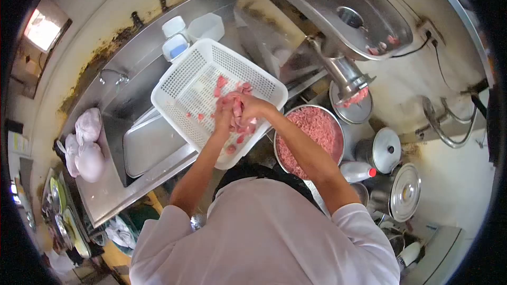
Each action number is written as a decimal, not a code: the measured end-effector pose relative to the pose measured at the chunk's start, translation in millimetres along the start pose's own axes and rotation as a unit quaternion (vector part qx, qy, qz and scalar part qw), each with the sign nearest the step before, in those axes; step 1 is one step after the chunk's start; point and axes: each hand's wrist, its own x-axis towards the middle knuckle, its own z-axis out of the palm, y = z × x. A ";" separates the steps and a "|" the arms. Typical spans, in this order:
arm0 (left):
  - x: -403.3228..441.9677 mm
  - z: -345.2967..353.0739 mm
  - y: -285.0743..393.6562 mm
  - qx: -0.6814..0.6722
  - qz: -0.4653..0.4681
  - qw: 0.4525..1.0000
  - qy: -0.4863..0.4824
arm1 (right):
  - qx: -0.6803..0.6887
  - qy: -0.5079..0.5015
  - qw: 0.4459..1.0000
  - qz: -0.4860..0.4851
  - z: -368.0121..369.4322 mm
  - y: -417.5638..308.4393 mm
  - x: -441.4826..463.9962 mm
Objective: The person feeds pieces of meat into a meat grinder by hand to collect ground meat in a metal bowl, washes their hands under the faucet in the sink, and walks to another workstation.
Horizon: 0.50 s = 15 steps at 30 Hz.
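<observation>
Currently, I hold meat (238,110) between left hand (223,114) and right hand (255,108), fingers (228,101) curled, chunks (221,81) left around them, mince (303,140) apparently done rightward.

"Where could a hand pass?"
"Over the left end of the white basket (248,68), past the left hand (224,113), or above the flat tray (150,150) beside it."
"And rightward?"
"Tighter: the right forearm (306,150) crosses before the mince bowl (341,142), and the grinder's spout (343,71) juts out near its rim."
</observation>
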 end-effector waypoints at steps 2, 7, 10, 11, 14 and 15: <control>-24.8 0.2 35.9 -0.018 0.149 0.988 -0.037 | -0.013 0.043 0.997 -0.065 -14.4 -43.4 -17.4; -98.5 16.0 179.1 0.012 0.312 0.948 -0.057 | -0.074 0.230 0.945 -0.221 -60.9 -186.0 -59.5; -118.8 30.8 262.0 0.082 0.414 0.903 -0.077 | -0.129 0.317 0.908 -0.244 -101.3 -246.5 -72.0; -130.6 43.8 287.3 0.052 0.435 0.892 -0.110 | -0.155 0.338 0.893 -0.253 -119.7 -275.6 -88.2; -155.7 91.5 350.7 0.016 0.466 0.869 -0.163 | -0.173 0.214 0.956 -0.103 -181.0 -342.0 -126.4; -155.5 106.5 368.1 0.040 0.474 0.859 -0.190 | -0.181 0.196 0.960 -0.088 -201.2 -350.1 -126.1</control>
